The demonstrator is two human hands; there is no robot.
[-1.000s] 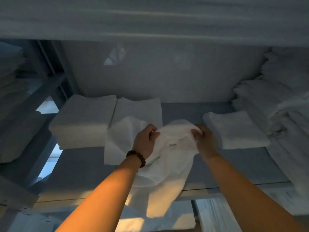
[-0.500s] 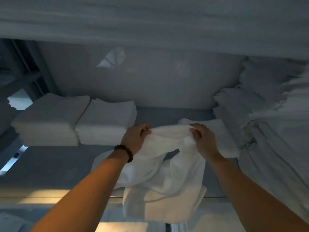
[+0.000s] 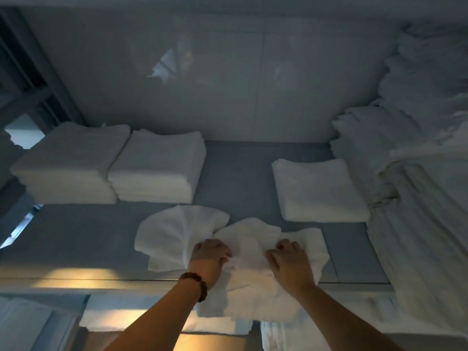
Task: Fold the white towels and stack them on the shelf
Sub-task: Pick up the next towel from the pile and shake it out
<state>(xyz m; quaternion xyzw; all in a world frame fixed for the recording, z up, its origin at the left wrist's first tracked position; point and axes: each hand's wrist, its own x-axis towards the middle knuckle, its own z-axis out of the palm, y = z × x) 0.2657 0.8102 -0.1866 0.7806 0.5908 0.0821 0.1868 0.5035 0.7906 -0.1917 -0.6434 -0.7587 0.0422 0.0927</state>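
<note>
A crumpled white towel (image 3: 182,231) lies bunched on the front part of the grey shelf (image 3: 76,236), with its lower part hanging over the front edge. My left hand (image 3: 209,258), which wears a bead bracelet, grips a bunch of the cloth near the towel's middle. My right hand (image 3: 291,262) rests on the towel's right half with its fingers curled into the cloth. Two stacks of folded white towels (image 3: 68,163) (image 3: 159,165) stand side by side at the back left. A single folded towel (image 3: 319,191) lies at the right.
A tall heap of unfolded white linen (image 3: 417,173) fills the shelf's right side and hangs down past its front edge. A pale wall (image 3: 228,84) closes the back. Metal shelf posts (image 3: 38,72) rise at the left. More white cloth (image 3: 141,323) shows below the shelf.
The towel hung in the air between both hands before; now it lies on the shelf. Both hands have come down and closer together. The view has shifted right, so the stacks sit further left.
</note>
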